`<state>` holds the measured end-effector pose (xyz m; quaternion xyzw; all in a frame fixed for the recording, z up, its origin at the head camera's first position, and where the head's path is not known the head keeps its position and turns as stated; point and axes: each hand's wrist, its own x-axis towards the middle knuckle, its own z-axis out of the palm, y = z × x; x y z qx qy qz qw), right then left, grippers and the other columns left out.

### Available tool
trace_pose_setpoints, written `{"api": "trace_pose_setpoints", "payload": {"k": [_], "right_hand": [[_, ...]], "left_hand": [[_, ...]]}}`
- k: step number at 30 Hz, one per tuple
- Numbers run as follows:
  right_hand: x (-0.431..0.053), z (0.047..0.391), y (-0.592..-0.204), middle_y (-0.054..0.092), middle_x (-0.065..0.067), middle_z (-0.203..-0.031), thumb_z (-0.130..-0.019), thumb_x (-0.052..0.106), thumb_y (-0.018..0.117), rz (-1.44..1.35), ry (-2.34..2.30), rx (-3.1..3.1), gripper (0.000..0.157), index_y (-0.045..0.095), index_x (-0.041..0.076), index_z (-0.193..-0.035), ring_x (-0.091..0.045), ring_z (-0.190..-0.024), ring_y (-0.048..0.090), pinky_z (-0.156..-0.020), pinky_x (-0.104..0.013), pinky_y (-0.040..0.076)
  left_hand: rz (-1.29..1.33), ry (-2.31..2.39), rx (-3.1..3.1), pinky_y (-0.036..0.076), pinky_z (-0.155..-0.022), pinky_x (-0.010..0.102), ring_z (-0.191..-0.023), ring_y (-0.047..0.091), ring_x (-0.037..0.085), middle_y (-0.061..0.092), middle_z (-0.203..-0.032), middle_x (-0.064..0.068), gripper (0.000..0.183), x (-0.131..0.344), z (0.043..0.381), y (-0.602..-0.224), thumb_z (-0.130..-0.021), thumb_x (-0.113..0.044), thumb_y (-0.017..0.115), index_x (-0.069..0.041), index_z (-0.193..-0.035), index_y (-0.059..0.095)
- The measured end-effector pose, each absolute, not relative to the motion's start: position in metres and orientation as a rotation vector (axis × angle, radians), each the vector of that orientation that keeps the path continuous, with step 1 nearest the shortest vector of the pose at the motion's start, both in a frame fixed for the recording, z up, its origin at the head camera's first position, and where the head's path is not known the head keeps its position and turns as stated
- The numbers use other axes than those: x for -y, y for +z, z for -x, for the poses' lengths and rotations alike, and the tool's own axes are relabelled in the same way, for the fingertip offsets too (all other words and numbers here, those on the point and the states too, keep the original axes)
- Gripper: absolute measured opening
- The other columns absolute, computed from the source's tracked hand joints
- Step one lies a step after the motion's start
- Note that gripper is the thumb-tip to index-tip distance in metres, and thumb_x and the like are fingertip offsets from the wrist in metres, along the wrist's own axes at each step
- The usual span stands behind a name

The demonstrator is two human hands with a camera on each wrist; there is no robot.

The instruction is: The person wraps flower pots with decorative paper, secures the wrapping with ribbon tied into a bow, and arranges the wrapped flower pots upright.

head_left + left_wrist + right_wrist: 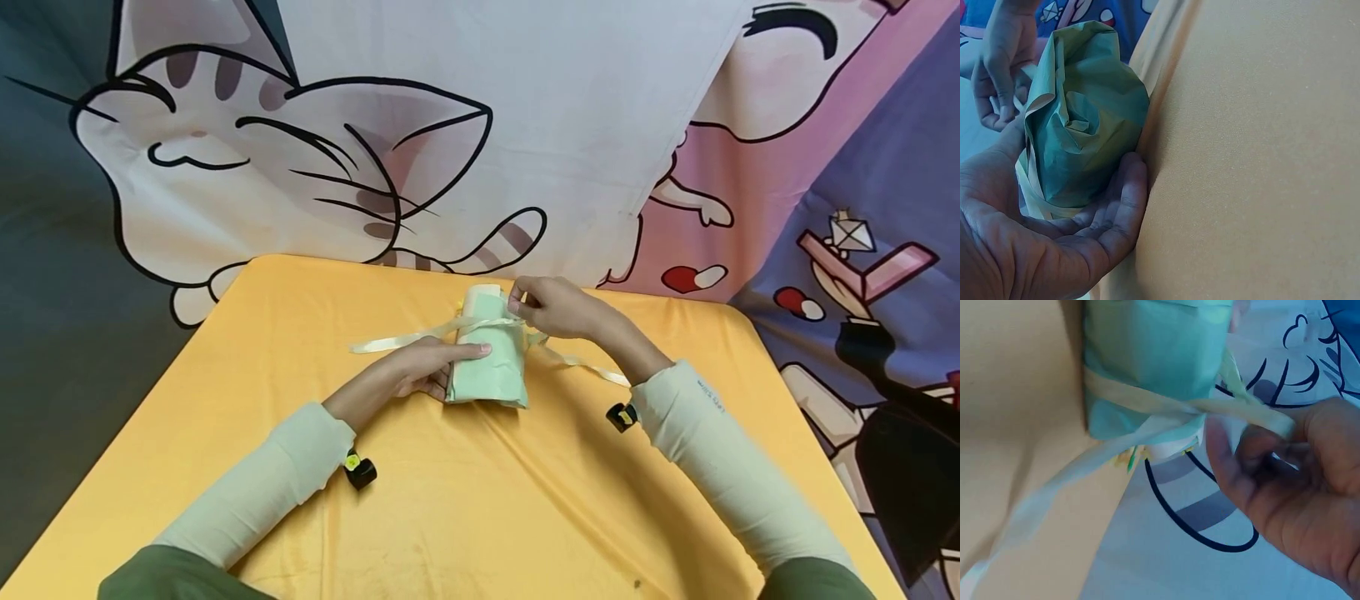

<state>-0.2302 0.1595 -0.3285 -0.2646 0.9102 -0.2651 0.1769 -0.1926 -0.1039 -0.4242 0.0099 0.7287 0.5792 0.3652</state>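
Note:
A bundle wrapped in mint-green paper (489,377) lies on the yellow cloth, with small yellow bits and a green stem-like piece (1131,459) peeking from its far end in the right wrist view. My left hand (423,367) grips its left side, thumb on top and fingers beneath. The crumpled, tucked-in near end (1085,119) faces the left wrist camera. Around the bundle runs a cream ribbon (1125,394), its strands crossing on top. One strand is pinched between thumb and fingers of my right hand (558,307), at the bundle's upper right. A loose tail (390,342) stretches left.
The yellow cloth (450,517) covers the table under both arms. Behind its far edge hangs a cartoon-cat backdrop (562,125). Another ribbon tail (592,367) trails right, below the right wrist. Small black devices (361,472) are worn at the wrists.

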Motion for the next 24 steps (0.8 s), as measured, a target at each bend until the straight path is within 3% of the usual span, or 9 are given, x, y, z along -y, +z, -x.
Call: {"api": "trace_pose_setpoints", "payload": {"k": [5,7,9,12,16,18,20,22,24], "right_hand": [[-0.159,0.235,-0.325,0.054,0.0,-0.076,-0.115,0.04,0.067,0.642,-0.757,-2.347,0.034,0.069,0.008,-0.126,-0.017,-0.07,0.051,-0.069,-0.034,0.055],[-0.163,0.237,-0.325,0.054,0.0,-0.072,-0.11,0.042,0.074,0.624,-0.773,-2.3,0.037,0.069,0.01,-0.127,-0.017,-0.068,0.05,-0.072,-0.033,0.051],[-0.169,0.238,-0.326,0.064,-0.004,-0.075,-0.107,0.041,0.079,0.619,-0.825,-2.264,0.039,0.069,0.01,-0.129,-0.017,-0.07,0.053,-0.076,-0.033,0.051],[-0.18,0.238,-0.328,0.078,-0.014,-0.089,-0.106,0.031,0.081,0.589,-0.943,-2.201,0.039,0.068,0.008,-0.134,-0.02,-0.076,0.07,-0.082,-0.034,0.058],[-0.192,0.236,-0.329,0.074,-0.013,-0.082,-0.107,0.023,0.08,0.517,-1.012,-2.159,0.042,0.063,0.005,-0.14,-0.023,-0.069,0.075,-0.078,-0.038,0.066],[-0.196,0.234,-0.328,0.067,-0.007,-0.074,-0.106,0.024,0.081,0.494,-0.979,-2.175,0.035,0.067,0.003,-0.131,-0.019,-0.059,0.067,-0.07,-0.037,0.065],[-0.2,0.233,-0.328,0.061,-0.003,-0.068,-0.105,0.029,0.082,0.515,-0.912,-2.212,0.029,0.073,0.003,-0.113,-0.015,-0.055,0.059,-0.064,-0.033,0.06],[-0.203,0.231,-0.328,0.061,-0.001,-0.066,-0.104,0.031,0.083,0.575,-0.869,-2.22,0.031,0.074,0.004,-0.093,-0.012,-0.058,0.055,-0.063,-0.029,0.053],[-0.206,0.23,-0.329,0.063,0.001,-0.067,-0.105,0.031,0.081,0.636,-0.879,-2.182,0.035,0.072,0.004,-0.084,-0.012,-0.065,0.06,-0.067,-0.028,0.051]], "left_hand": [[-0.015,1.495,-1.871,0.064,-0.07,0.03,-0.075,0.075,0.015,0.081,-0.086,0.006,0.056,0.105,0.193,-0.426,-0.103,-0.062,0.076,-0.007,-0.112,0.08],[-0.016,1.493,-1.869,0.064,-0.071,0.03,-0.076,0.075,0.016,0.081,-0.087,0.006,0.056,0.105,0.193,-0.427,-0.103,-0.062,0.075,-0.007,-0.113,0.08],[-0.016,1.496,-1.865,0.064,-0.071,0.03,-0.076,0.075,0.016,0.081,-0.087,0.006,0.055,0.105,0.193,-0.426,-0.103,-0.062,0.076,-0.007,-0.113,0.08],[-0.023,1.498,-1.865,0.064,-0.07,0.03,-0.075,0.074,0.015,0.08,-0.087,0.005,0.055,0.105,0.193,-0.426,-0.103,-0.062,0.076,-0.008,-0.112,0.08],[-0.029,1.495,-1.867,0.063,-0.07,0.029,-0.074,0.073,0.014,0.079,-0.087,0.005,0.056,0.105,0.193,-0.426,-0.102,-0.063,0.076,-0.007,-0.111,0.08],[-0.034,1.494,-1.87,0.064,-0.07,0.029,-0.075,0.074,0.014,0.08,-0.086,0.005,0.056,0.106,0.194,-0.426,-0.103,-0.062,0.076,-0.007,-0.112,0.08],[-0.04,1.494,-1.873,0.064,-0.069,0.029,-0.074,0.074,0.014,0.08,-0.086,0.005,0.056,0.105,0.194,-0.425,-0.103,-0.061,0.076,-0.007,-0.112,0.081],[-0.047,1.496,-1.874,0.064,-0.068,0.029,-0.073,0.075,0.014,0.08,-0.084,0.005,0.055,0.105,0.194,-0.426,-0.104,-0.061,0.075,-0.007,-0.112,0.081],[-0.048,1.496,-1.872,0.063,-0.067,0.029,-0.071,0.074,0.014,0.08,-0.083,0.005,0.054,0.105,0.194,-0.426,-0.104,-0.06,0.075,-0.007,-0.11,0.081]]}}
